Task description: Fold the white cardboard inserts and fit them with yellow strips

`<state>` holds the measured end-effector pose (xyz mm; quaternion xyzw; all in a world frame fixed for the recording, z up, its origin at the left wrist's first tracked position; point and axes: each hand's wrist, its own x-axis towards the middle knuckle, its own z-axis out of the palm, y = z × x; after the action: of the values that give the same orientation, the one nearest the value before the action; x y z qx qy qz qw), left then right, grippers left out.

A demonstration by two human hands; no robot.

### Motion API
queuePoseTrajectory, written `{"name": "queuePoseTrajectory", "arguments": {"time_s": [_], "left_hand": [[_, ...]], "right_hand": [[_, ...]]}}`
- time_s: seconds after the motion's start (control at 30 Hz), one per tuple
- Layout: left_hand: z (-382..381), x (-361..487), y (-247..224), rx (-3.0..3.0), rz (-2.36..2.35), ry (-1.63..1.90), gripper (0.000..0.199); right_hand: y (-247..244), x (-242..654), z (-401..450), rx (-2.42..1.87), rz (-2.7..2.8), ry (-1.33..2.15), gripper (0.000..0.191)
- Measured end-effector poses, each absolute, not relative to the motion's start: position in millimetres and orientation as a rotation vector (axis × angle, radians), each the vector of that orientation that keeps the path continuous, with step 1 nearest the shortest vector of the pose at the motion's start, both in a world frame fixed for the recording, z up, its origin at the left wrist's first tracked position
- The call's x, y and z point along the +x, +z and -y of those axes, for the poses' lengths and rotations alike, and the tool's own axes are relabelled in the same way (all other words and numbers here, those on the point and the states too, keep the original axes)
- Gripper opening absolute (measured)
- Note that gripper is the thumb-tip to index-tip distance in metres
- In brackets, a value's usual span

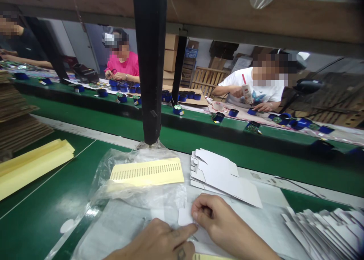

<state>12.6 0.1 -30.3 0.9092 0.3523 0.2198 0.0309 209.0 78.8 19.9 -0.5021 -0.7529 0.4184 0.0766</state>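
Note:
My left hand (159,239) and my right hand (218,220) meet at the near edge of the table over a flat white card blank (185,216). The right thumb and fingers pinch its small tab, and the left fingertips press on it from the left. Just beyond lies a yellow label sheet (148,172) with a row of small printed labels, resting on a clear plastic bag (125,184). To its right sits a short stack of flat white card blanks (224,176).
More white card blanks (327,229) fan out at the near right. Yellow sheets (31,165) and brown cardboard (17,116) lie at left. A black post (150,63) rises ahead. Across the green conveyor (199,138), three people handle blue round parts (178,109).

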Motion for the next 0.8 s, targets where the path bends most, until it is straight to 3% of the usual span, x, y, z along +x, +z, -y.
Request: {"name": "queuePoseTrajectory", "arguments": {"time_s": [0.23, 0.47, 0.7, 0.8], "left_hand": [[1, 11, -31, 2.944, -1.112, 0.530, 0.006], [-1, 10, -33, 2.954, -1.074, 0.526, 0.022], [0, 11, -31, 2.923, -1.115, 0.560, 0.012], [1, 11, -23, 2.865, -1.148, 0.570, 0.023]], "right_hand": [[20, 209, -82, -1.517, 2.249, 1.259, 0.013], [18, 210, -82, -1.475, 2.193, 1.297, 0.017], [12, 216, -89, -1.454, 1.931, 1.520, 0.047], [8, 218, -91, -1.432, 1.850, 1.593, 0.052]]}}
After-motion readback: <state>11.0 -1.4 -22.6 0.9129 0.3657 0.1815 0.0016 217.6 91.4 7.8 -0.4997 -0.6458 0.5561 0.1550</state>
